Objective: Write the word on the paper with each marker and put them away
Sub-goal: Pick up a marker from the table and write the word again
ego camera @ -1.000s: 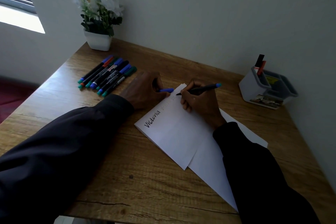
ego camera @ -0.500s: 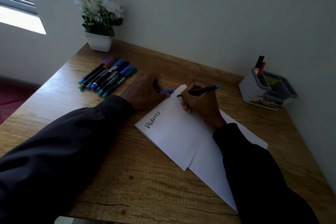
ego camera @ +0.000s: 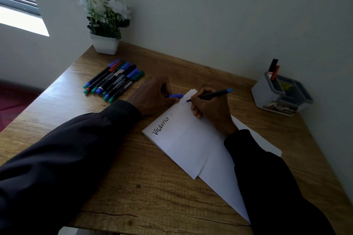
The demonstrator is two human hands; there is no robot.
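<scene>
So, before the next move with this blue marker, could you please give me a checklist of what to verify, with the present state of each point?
1. Grip on the marker: ok. The right hand holds the marker, tip on the paper.
2. Cap ready: ok. The left hand pinches the blue cap beside the paper.
3. Word finished: not ok. Only its first letters show at the tip.
4. The organizer in place: ok. It stands at the right, with two markers in it.
5. The other markers put away: not ok. They lie in a row on the table.
</scene>
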